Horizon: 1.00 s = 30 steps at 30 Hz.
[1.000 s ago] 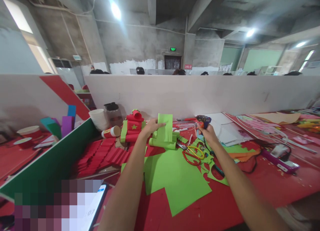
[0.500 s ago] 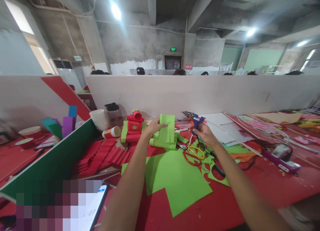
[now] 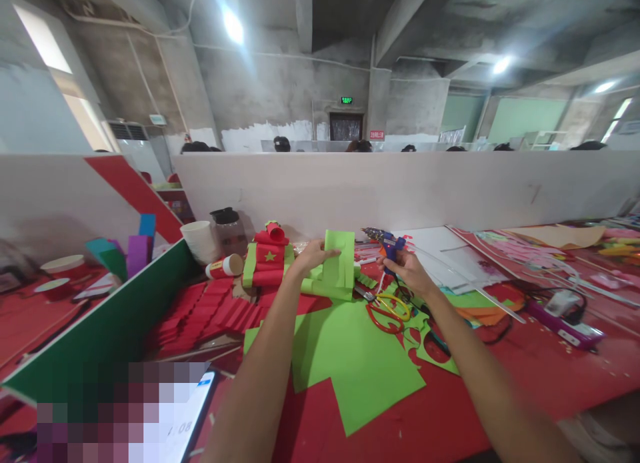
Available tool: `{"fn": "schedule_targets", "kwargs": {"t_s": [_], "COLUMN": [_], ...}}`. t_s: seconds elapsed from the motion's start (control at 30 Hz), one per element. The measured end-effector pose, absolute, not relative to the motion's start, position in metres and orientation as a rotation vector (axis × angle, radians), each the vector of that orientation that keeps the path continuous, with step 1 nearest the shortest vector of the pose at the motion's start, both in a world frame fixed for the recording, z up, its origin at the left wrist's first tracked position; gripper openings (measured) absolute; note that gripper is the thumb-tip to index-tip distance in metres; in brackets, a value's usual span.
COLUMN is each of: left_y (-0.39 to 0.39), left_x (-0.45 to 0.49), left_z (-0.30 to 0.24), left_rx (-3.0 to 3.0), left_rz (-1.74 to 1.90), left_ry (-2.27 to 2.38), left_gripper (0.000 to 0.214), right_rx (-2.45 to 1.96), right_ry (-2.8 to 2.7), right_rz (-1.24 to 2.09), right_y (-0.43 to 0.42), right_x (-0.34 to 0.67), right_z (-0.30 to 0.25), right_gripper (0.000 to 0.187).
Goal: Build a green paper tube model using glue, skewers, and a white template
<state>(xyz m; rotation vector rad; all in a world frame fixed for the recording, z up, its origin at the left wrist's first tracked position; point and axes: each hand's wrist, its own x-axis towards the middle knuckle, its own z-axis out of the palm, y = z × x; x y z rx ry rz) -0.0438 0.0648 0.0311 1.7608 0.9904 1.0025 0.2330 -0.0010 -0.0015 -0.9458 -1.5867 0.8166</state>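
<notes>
My left hand [image 3: 311, 255] pinches a folded strip of green paper [image 3: 339, 257] and holds it upright over the red table [image 3: 450, 409]. My right hand [image 3: 409, 268] grips a blue glue gun [image 3: 386, 241]; its nozzle points left toward the green strip, a short way from it. A rolled green paper piece [image 3: 326, 288] lies just under the strip. A red paper model with a green star [image 3: 267, 257] stands left of my left hand.
A large green sheet [image 3: 350, 356] lies on the table below my hands. Red and yellow scissors [image 3: 386, 309] sit beside it. Folded red paper [image 3: 200, 313], a paper cup [image 3: 199, 239], a dark jar [image 3: 227, 228] and a phone [image 3: 185, 416] are at left. A white partition [image 3: 425, 189] closes the back.
My right hand has brought the glue gun lower and turned its nozzle left toward the green strip. My left hand and the strip have shifted slightly right.
</notes>
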Motion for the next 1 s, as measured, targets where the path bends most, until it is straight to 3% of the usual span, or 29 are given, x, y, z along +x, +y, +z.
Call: {"fn": "schedule_targets", "kwargs": {"t_s": [0.23,0.5,1.0], "left_y": [0.065,0.066,0.055], "left_x": [-0.039,-0.034,-0.024], "left_z": [0.029,0.029,0.035], "left_rx": [1.735,1.743,1.832], "left_rz": [0.998,0.955,0.882], "left_ry": [0.967,0.94,0.919], "left_gripper": [0.051,0.045,0.046], "right_rx": [-1.125,-1.001,-1.459], "right_ry": [-1.535,-1.534,-1.706], "right_rz": [0.59,0.649,0.055], "right_y": [-0.003,0.0,-0.011], "right_x": [0.233,0.228,0.222], "right_z": [-0.003,-0.005,-0.007], "right_gripper": [0.031,0.037,0.048]}}
